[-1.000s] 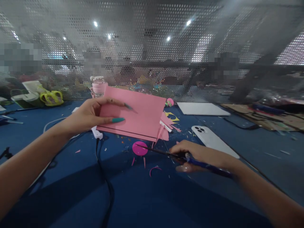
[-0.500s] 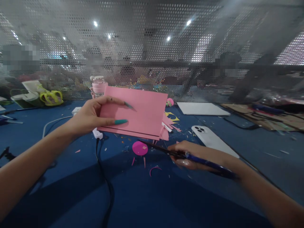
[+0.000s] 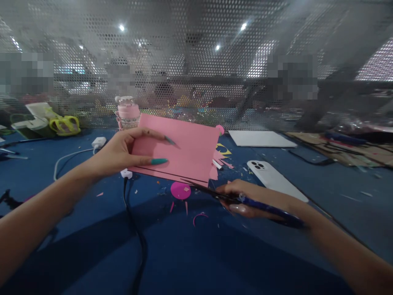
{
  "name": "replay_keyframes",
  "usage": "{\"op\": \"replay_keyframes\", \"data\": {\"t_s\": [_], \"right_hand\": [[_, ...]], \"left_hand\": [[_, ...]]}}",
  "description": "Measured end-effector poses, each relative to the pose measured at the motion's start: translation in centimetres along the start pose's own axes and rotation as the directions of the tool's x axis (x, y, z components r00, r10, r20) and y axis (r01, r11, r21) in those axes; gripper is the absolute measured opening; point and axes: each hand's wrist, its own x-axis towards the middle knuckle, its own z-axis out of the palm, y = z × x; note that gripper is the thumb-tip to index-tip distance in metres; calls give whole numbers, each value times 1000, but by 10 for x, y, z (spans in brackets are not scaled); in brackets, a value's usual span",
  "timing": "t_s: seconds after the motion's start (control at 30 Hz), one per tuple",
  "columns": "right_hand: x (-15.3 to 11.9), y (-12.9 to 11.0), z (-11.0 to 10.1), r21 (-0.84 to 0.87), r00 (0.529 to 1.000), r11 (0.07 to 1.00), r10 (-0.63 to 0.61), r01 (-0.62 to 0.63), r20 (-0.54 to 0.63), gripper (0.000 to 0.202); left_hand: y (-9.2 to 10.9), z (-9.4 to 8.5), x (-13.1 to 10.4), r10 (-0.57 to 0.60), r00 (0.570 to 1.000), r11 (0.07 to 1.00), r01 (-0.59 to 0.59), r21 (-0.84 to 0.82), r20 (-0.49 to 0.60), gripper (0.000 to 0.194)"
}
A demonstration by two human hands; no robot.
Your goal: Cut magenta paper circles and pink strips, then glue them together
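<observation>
My left hand [image 3: 118, 148] pinches a pink sheet of paper [image 3: 178, 149] between thumb and fingers near its left end. A dark line runs along the sheet's lower edge, and the paper stands tilted above the table. In my right hand [image 3: 245, 198] is a pair of scissors [image 3: 274, 214] with dark blades and blue handles. The blade tips lie at the sheet's lower right edge; whether they touch the paper I cannot tell. Just below the sheet, a magenta paper disc [image 3: 180, 191] rests on the blue table [image 3: 199, 254] among thin paper strips.
A white phone [image 3: 276, 180] lies at the right, with a white flat panel [image 3: 260, 139] behind it. A pink bottle [image 3: 128, 111] stands behind the sheet. Yellow cut paper [image 3: 223, 150] and pink scraps lie beyond it. A black cable [image 3: 135, 229] crosses the table. Perforated mesh [image 3: 190, 61] rises behind.
The pink sheet has tilted slightly, its right end dropping toward the scissors. My right hand and the scissors stay almost where they were.
</observation>
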Motion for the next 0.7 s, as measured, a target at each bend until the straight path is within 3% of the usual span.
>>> {"op": "replay_keyframes", "data": {"t_s": [0.23, 0.47, 0.7], "right_hand": [[2, -11, -1, 0, 998, 998, 58, -58, 13, 41], [3, 1, 0, -30, 998, 998, 59, -58, 29, 22], [4, 1, 0, -5, 999, 999, 42, -42, 30, 26]], "left_hand": [[-1, 1, 1, 25, 1000, 1000, -25, 12, 10, 40], [-1, 1, 1, 24, 999, 1000, -24, 8, 23, 38], [-3, -1, 1, 61, 997, 998, -60, -13, 45, 38]]}}
